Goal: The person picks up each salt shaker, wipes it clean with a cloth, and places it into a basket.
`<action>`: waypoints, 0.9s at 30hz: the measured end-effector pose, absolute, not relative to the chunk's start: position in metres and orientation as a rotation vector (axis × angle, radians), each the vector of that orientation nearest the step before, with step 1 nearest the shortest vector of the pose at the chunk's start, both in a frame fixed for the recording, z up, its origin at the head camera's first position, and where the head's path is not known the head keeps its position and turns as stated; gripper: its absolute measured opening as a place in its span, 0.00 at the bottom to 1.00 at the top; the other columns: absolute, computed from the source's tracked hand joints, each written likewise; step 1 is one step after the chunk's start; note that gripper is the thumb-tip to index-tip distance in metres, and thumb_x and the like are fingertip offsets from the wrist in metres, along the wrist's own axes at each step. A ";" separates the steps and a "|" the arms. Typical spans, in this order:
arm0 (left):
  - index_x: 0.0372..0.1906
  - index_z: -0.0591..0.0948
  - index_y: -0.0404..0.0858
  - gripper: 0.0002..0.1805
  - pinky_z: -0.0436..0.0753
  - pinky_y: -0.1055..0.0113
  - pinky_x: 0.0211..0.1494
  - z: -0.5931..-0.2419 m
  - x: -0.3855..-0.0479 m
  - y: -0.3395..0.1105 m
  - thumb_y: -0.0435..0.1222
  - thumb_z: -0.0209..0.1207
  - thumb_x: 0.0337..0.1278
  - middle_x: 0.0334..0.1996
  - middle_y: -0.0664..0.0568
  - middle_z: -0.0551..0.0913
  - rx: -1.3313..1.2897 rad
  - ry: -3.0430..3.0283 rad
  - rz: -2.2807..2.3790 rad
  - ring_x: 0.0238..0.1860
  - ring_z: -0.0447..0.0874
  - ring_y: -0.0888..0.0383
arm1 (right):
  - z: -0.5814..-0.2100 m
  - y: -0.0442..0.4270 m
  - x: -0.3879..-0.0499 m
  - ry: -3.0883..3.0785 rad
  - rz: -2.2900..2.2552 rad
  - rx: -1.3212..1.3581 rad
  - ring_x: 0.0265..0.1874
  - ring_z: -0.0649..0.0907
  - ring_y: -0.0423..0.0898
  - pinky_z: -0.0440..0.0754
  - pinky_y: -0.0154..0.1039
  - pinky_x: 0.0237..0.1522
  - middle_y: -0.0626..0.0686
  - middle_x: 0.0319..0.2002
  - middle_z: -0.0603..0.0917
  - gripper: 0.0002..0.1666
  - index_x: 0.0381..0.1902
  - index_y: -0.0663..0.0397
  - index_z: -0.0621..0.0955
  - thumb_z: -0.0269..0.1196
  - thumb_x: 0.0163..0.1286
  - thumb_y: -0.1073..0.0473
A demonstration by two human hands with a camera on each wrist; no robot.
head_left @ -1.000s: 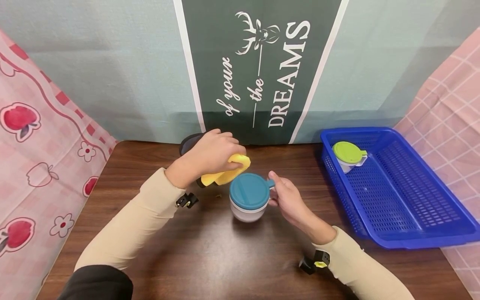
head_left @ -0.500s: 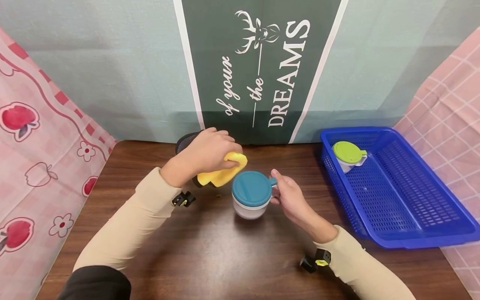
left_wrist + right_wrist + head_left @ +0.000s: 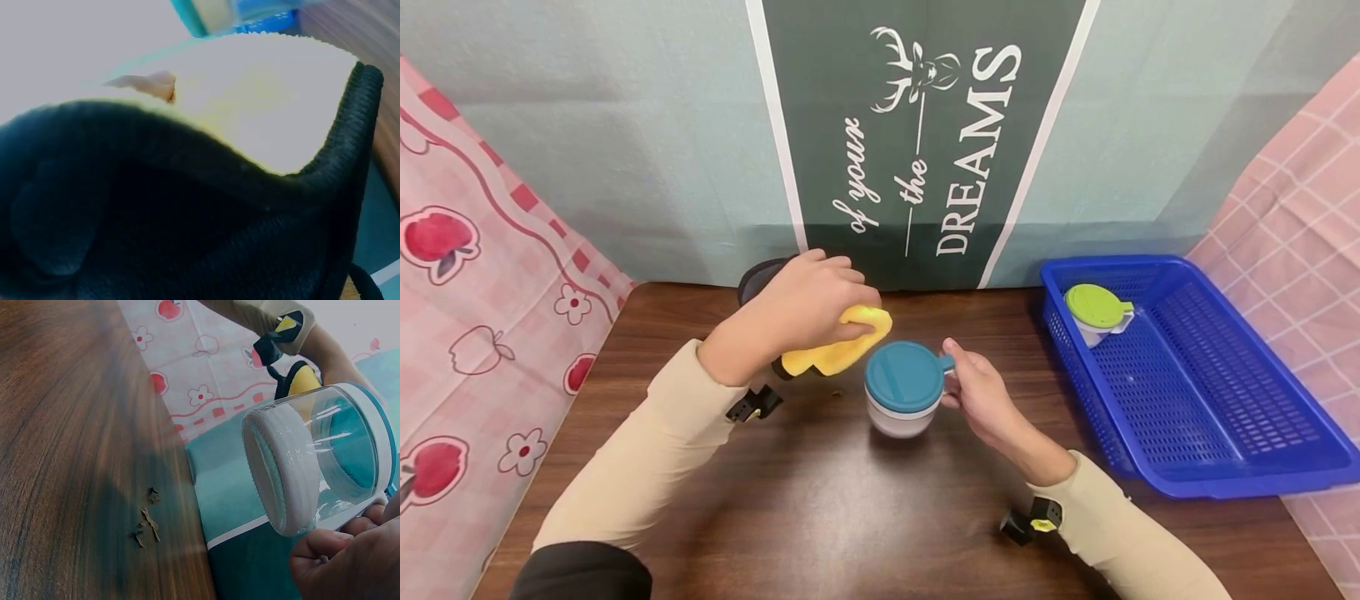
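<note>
In the head view, my left hand (image 3: 816, 300) grips a two-sided cloth (image 3: 829, 357), yellow on one face and dark on the other. Its dark side fills much of the left wrist view. Just right of it, my right hand (image 3: 981, 396) holds a clear jar (image 3: 337, 456) by its side handle. The jar has a teal lid (image 3: 904, 377) and a white lower part; whether that white is contents I cannot tell. It hangs above the table, upright in the head view. Cloth and jar are a small gap apart.
A blue perforated basket (image 3: 1157, 483) stands at the right, with a green-lidded jar (image 3: 1097, 307) in its far left corner. Small brown scraps (image 3: 147, 522) lie on the wooden table (image 3: 850, 525). Printed cloths hang behind and at both sides.
My left hand and the cloth have drifted left, away from the jar. The jar shifted slightly right and back early on, then stayed nearly still in my right hand.
</note>
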State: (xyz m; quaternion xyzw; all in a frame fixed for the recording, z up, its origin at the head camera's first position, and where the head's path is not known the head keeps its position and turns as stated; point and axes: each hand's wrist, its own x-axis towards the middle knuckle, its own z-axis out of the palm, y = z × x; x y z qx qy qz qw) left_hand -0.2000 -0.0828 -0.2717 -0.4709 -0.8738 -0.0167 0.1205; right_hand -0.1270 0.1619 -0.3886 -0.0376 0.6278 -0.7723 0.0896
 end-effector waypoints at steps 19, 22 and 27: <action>0.39 0.87 0.51 0.12 0.72 0.60 0.39 -0.249 -0.148 -0.066 0.47 0.75 0.50 0.28 0.58 0.82 -1.564 -2.216 -0.021 0.34 0.74 0.55 | -0.393 0.160 -0.128 1.861 -2.283 -0.131 0.16 0.60 0.39 0.56 0.34 0.23 0.41 0.14 0.60 0.32 0.16 0.52 0.60 0.44 0.85 0.49; 0.37 0.87 0.50 0.11 0.72 0.60 0.39 -0.249 -0.143 -0.062 0.48 0.74 0.50 0.28 0.58 0.82 -1.585 -2.166 -0.013 0.34 0.75 0.55 | -0.393 0.160 -0.128 1.851 -2.290 -0.128 0.16 0.60 0.38 0.54 0.36 0.23 0.41 0.14 0.59 0.33 0.16 0.52 0.60 0.44 0.85 0.48; 0.36 0.86 0.51 0.10 0.71 0.60 0.38 -0.252 -0.138 -0.055 0.48 0.73 0.51 0.28 0.58 0.82 -1.609 -2.134 0.010 0.34 0.75 0.56 | -0.392 0.159 -0.128 1.851 -2.268 -0.176 0.16 0.60 0.37 0.54 0.36 0.23 0.41 0.14 0.59 0.33 0.16 0.53 0.59 0.43 0.85 0.49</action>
